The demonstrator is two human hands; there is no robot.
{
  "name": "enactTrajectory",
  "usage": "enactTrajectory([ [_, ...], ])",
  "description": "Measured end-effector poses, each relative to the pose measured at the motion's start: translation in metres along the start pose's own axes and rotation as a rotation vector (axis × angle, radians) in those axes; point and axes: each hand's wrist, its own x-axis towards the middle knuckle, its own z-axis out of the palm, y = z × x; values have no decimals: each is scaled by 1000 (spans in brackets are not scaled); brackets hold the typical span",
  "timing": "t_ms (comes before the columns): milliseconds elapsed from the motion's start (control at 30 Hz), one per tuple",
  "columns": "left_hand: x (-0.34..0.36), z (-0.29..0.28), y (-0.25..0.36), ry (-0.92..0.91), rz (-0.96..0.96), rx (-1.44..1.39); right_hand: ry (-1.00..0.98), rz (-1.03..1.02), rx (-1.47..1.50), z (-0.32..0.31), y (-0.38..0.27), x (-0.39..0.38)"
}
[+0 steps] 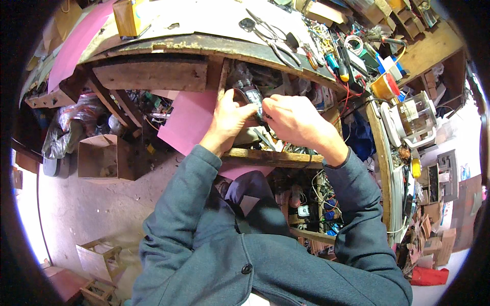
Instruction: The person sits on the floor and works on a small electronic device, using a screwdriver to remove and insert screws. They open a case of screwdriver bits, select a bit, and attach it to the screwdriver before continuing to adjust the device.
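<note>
Over a wooden drawer [273,156], a dark device [251,95] is pinched by the left hand [232,116]; what the curled right hand [298,118] grips cannot be told.

We see matt cloth sleeves [176,199], a glossy plastic device [251,95], a rough wood drawer [275,157], smooth paper in the sheet [190,121] left of it and, farther left, a matt cardboard box [97,159] and a glossy, crinkled plastic bag [76,120].

Pliers [276,47] lie on the desk [204,20] near a yellow-and-black screwdriver [343,70]. An open cardboard box [102,160] sits on the floor [102,204] beside what looks like a clear plastic bag [74,122]; a pink sheet [188,122] slants nearby.
</note>
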Motion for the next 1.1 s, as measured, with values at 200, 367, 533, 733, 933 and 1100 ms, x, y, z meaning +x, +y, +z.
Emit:
enactTrajectory([
  [200,0,-1,1,7,-3,53,113,-49,1,3,-1,0],
  [367,0,0,0,-10,-14,-2,128,-40,-20,6,-1,1],
  [533,0,-3,0,-15,-35,-106,115,29,-59,2,-10,-1],
  [733,1,-2,1,-19,-36,-64,123,60,-67,6,-16,-5],
  [933,0,-1,2,-10,-41,-71,85,77,-72,4,-18,-6],
  [1100,4,-3,-3,-8,-48,-70,132,23,-110,3,-18,-7],
])
